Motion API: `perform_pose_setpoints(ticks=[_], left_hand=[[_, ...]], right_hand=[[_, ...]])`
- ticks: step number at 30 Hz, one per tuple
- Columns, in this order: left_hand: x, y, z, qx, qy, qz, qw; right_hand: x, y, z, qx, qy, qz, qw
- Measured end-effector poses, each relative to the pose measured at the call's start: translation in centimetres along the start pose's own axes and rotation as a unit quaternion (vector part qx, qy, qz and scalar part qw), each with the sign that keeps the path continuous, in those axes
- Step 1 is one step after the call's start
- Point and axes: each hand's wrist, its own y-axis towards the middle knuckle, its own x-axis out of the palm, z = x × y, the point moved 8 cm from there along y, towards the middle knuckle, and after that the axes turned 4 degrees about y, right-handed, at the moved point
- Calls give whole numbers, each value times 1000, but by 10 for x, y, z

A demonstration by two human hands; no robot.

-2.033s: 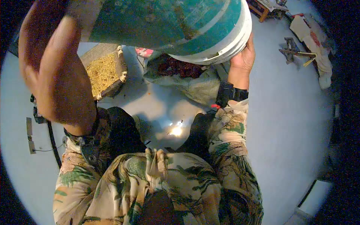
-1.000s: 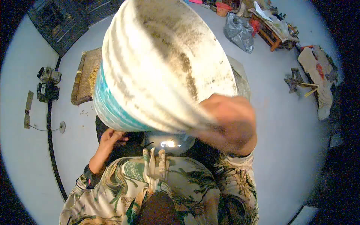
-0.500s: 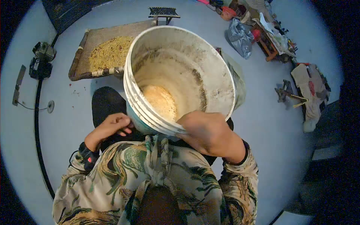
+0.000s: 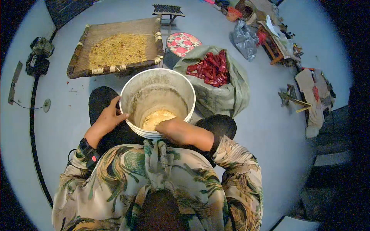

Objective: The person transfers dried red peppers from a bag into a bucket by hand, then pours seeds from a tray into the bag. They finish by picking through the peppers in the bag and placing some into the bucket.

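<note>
A white bucket stands between my knees, its inner wall stained with brown residue. Pale yellowish, crumbly material lies at its bottom. My left hand grips the bucket's left side, thumb at the rim and a finger against the outer wall. Over the near rim reaches my right hand. Its fingertips dip inside, close to the pale material, and are mostly hidden, so I cannot see whether they hold anything.
Ahead on the left, a wood-framed woven tray bears yellow grain-like material. A greenish sack of dried red chillies stands to the right, beside a flower-topped stool. Farther right are a grey plastic bag and cluttered furniture.
The bucket has come down and away from the camera, uncovering the sack and stool. My left hand has moved up to its rim; my right hand has left the rim and reached inside.
</note>
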Motion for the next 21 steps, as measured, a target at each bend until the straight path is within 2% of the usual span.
perform_pose_setpoints(ticks=[1, 2, 3, 4, 5, 8, 11, 18, 21], left_hand=[[-3, -1, 15, -45, 33, -48, 997], [2, 3, 8, -20, 35, -56, 998], [41, 44, 3, 13, 38, -63, 997], [45, 47, 6, 39, 38, -69, 996], [51, 50, 3, 22, 43, -93, 994], [56, 55, 0, 100, 88, -105, 986], [40, 51, -13, 75, 112, -142, 981], [28, 60, -12, 76, 96, -121, 985], [32, 64, -2, 98, 100, -118, 983]], right_hand=[[8, 0, 10, 10, 4, -6, 1000], [16, 0, 18, 20, 8, -12, 1000], [9, -17, 66, 31, -9, 8, 999], [11, -18, 75, 40, -22, 22, 999], [12, -19, 83, 49, -35, 37, 998], [22, -6, 94, 66, -37, 17, 997], [38, 24, 97, 66, -57, 40, 995], [31, 41, 114, 73, -124, 69, 987], [28, 39, 127, 47, -142, 100, 984]])
